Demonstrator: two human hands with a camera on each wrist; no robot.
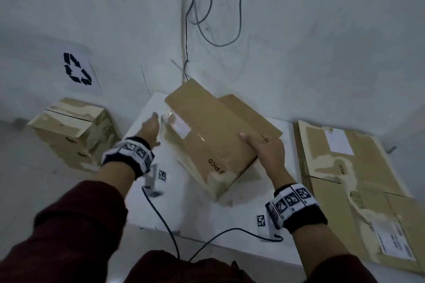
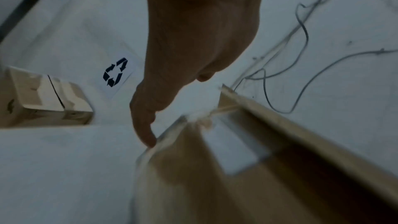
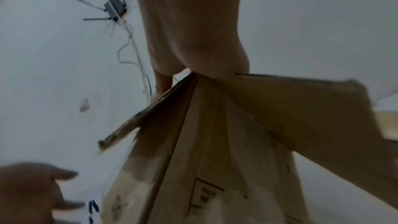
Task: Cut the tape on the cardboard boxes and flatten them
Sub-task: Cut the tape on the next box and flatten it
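Note:
A brown cardboard box point(image 1: 207, 135), partly collapsed and marked PICO, lies tilted on the white table point(image 1: 161, 209). My right hand point(image 1: 264, 145) grips its right edge, thumb on top. In the right wrist view the box point(image 3: 215, 159) hangs below my right hand point(image 3: 193, 67), its panels fanned out. My left hand point(image 1: 151, 126) reaches with straight fingers toward the box's left end, where clear tape point(image 1: 169, 117) and a white label point(image 1: 182, 127) sit. In the left wrist view a fingertip point(image 2: 148, 140) touches the box edge point(image 2: 172, 130). No cutter is in view.
A taped-up box point(image 1: 73, 131) stands on the floor at left, under a recycling sign point(image 1: 77, 71) on the wall. Flattened cardboard point(image 1: 358, 181) lies at right. Cables point(image 1: 207, 18) hang in the wall corner. Wrist camera cords point(image 1: 165, 220) cross the table's near edge.

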